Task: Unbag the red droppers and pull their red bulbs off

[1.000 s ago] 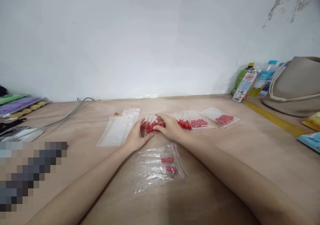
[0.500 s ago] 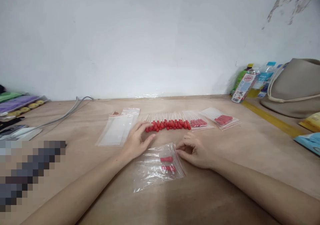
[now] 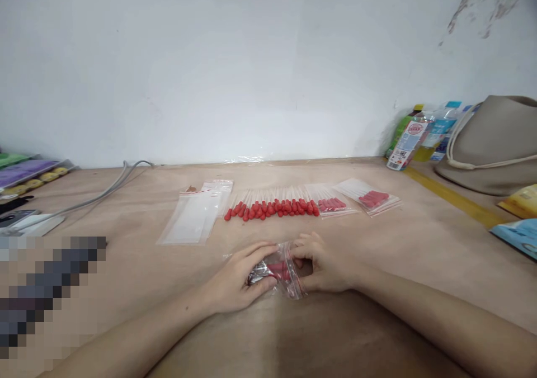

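Between my hands, a clear zip bag [image 3: 294,288] with red-bulbed droppers inside is bunched up just above the table. My left hand [image 3: 237,277] curls around its left part, thumb below and fingers above, hiding most of the bag there. At the red-lined zip edge, my right hand [image 3: 321,263] grips the plastic between thumb and fingers. Beyond them lies a row of loose droppers [image 3: 274,207], red bulbs toward me and thin clear tubes pointing to the wall.
Flat clear zip bags [image 3: 184,221] lie left of the row. To its right are two filled bags, one [image 3: 331,204] close by and another [image 3: 373,199] farther out. Bottles [image 3: 444,126], a carton [image 3: 406,146] and a grey hat [image 3: 495,143] stand at the right; a cable [image 3: 109,190] runs along the left.
My left hand has moved from the dropper row down onto the bag and closed around it. The bag, flat before, is now bunched; my right hand has stayed at its zip edge.
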